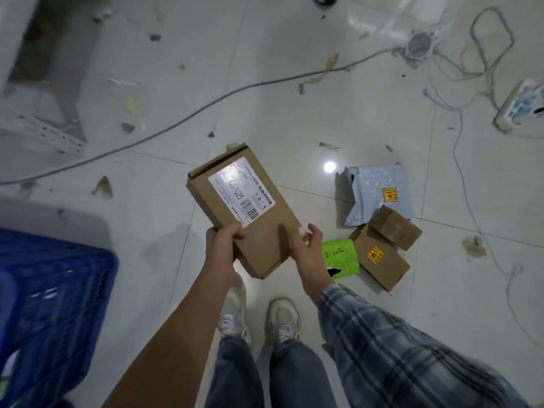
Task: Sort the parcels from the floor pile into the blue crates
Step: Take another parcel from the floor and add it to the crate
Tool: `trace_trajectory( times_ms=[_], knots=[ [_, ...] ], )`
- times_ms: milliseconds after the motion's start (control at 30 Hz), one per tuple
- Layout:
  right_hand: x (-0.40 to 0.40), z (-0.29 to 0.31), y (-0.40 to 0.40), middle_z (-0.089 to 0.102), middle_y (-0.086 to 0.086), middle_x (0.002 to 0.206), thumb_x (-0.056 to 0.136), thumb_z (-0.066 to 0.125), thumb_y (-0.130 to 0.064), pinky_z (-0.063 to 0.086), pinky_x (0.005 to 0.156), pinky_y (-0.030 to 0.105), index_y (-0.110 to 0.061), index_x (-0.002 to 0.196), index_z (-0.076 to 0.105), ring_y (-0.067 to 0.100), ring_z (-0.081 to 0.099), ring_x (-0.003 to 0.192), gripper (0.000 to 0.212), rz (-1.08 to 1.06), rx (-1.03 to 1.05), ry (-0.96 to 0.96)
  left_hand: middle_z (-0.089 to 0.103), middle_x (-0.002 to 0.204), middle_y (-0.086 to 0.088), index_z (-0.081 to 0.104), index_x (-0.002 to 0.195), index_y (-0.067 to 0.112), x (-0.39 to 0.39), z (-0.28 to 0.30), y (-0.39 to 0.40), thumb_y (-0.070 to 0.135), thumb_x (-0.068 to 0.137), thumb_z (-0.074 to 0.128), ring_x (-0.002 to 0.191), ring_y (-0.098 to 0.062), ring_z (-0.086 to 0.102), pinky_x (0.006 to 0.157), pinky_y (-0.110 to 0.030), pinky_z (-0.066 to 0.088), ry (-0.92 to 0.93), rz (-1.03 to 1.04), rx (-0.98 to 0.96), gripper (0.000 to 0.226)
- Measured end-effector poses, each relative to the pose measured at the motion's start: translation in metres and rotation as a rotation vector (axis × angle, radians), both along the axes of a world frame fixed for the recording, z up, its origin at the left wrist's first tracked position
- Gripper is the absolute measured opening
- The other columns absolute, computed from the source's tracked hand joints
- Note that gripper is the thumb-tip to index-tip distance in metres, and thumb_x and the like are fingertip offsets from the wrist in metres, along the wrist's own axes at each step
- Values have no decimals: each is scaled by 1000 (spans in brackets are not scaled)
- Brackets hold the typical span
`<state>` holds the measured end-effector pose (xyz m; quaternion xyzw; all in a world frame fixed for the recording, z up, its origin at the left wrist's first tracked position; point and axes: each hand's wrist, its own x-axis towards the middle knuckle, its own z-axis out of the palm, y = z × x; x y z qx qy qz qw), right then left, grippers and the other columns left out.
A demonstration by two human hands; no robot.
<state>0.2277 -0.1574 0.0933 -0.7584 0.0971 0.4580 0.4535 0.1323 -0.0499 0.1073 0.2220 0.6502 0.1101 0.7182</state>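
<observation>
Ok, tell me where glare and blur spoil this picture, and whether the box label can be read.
Head view: a bright lamp reflection sits on the glossy floor; glare washes out the upper left part of the label on the cardboard box, its barcode sharp; the blue crate and the frame's edges are smeared, and straight lines bow near the borders.

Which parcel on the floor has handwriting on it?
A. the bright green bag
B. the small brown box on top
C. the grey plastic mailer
A: the bright green bag carries dark handwritten marks, while the grey mailer shows only a yellow sticker.
</observation>
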Motion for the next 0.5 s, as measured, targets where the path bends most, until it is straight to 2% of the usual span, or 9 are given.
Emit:
trace_trajectory(
  times_ms=[67,133,200,333,400,500],
  knots=[
    [-6,13,20,57,7,116,85,62,-44,55,75,35,-14,128,47,17,59,95,55,-30,121,270,63,95,-4,61,109,5,-22,15,13,-3,73,41,76,-16,54,57,-24,42,-52,9,32,41],
    [-19,25,42,63,4,100,83,65,-41,56,63,30,-14,117,55,15,63,83,46,60,199,304,70,83,2,64,98,14,-48,23,29,-3,75,36,74,-15,61,58,-25,47,-139,71,56,40],
    [-36,32,62,66,3,96,80,68,-41,56,63,28,-14,113,57,15,66,83,44,168,225,264,74,79,6,65,96,19,-75,29,41,-1,75,35,76,-14,65,64,-29,50,-207,148,68,42],
    [-77,40,98,69,3,102,81,67,-42,57,69,27,-13,115,59,15,67,89,46,386,245,271,76,95,6,67,99,28,-130,30,55,13,85,46,85,-12,71,76,-30,53,-302,323,120,30],
    [-104,45,115,69,3,101,81,68,-40,57,71,27,-13,110,60,14,68,89,40,474,240,274,75,101,7,65,104,34,-162,30,63,28,89,56,94,-12,70,78,-31,54,-280,355,141,18],
    [-149,52,147,71,-4,89,77,71,-40,55,67,23,-19,94,59,8,69,79,30,613,246,242,73,107,7,61,112,36,-223,30,78,39,86,62,100,-11,67,76,-28,53,-214,452,176,26]
  ],
)
